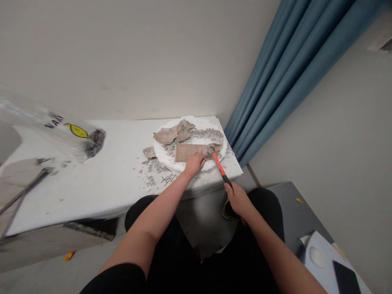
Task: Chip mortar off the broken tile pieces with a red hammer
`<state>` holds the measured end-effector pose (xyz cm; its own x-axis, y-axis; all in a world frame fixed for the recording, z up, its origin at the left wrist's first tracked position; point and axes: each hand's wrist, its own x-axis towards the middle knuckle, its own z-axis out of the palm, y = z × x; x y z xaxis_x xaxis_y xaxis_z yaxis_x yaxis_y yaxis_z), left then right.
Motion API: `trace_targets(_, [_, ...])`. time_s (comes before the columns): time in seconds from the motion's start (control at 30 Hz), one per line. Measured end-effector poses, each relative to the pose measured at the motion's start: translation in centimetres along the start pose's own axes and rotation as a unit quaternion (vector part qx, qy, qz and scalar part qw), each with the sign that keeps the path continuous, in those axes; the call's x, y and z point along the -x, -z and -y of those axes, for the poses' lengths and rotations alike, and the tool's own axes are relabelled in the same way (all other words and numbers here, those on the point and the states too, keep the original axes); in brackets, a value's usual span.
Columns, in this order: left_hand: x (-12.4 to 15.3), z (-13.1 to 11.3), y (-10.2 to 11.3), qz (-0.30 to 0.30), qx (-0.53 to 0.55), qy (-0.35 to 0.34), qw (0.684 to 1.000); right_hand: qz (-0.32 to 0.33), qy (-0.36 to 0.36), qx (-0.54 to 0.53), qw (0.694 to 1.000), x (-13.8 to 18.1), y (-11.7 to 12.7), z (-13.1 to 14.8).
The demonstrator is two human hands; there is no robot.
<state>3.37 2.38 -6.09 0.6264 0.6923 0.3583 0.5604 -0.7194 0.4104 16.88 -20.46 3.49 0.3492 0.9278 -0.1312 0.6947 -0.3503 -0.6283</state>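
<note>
My right hand (pixel 237 200) is wrapped round the black grip of a hammer (pixel 218 163) with a red shaft. The hammer's head rests on a flat brownish slab piece (pixel 187 152). My left hand (pixel 194 162) presses its fingers down on the near edge of that same piece. The piece lies on a round white plate-like base (pixel 214 122) at the right end of a low white board (pixel 107 179). More broken brownish pieces (pixel 171 134) and grey rubble (pixel 208 134) lie on the base.
Grey crumbs and a small fragment (pixel 149 152) are scattered on the board left of the base. A clear plastic bag (pixel 61 132) with a yellow label lies at the left. Blue curtain (pixel 284 77) hangs at the right. A dark phone (pixel 346 277) lies bottom right.
</note>
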Motion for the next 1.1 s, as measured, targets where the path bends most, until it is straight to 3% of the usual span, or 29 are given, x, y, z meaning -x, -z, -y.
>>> trace_targets(0.27, [0.05, 0.22, -0.20, -0.002, 0.000, -0.005, 1.000, 0.009, -0.008, 0.049, 0.999, -0.30, 0.27, -0.03])
trace_targets(0.43, [0.01, 0.26, -0.26, -0.006, 0.015, -0.005, 1.000, -0.029, 0.004, 0.062, 0.998, -0.34, 0.49, -0.02])
trace_targets(0.57, [-0.02, 0.14, -0.13, -0.004, 0.013, 0.001, 1.000, 0.004, -0.008, 0.069, 0.998, -0.34, 0.18, 0.25])
trace_targets(0.7, [0.00, 0.06, -0.03, -0.004, 0.008, 0.002, 1.000, -0.027, 0.005, 0.069, 0.997, -0.29, 0.27, 0.58])
trace_targets(0.83, [-0.02, 0.07, -0.05, -0.005, 0.003, 0.005, 1.000, 0.017, -0.008, 0.087, 0.996, -0.27, 0.26, 0.68])
trace_targets(1.0, [-0.05, 0.04, -0.02, -0.007, 0.008, -0.003, 1.000, -0.021, 0.010, 0.085, 0.996, -0.16, 0.20, 0.75])
trace_targets(1.1, [-0.07, -0.09, 0.10, -0.005, 0.007, 0.001, 1.000, 0.010, -0.003, 0.091, 0.996, -0.08, -0.06, 0.84])
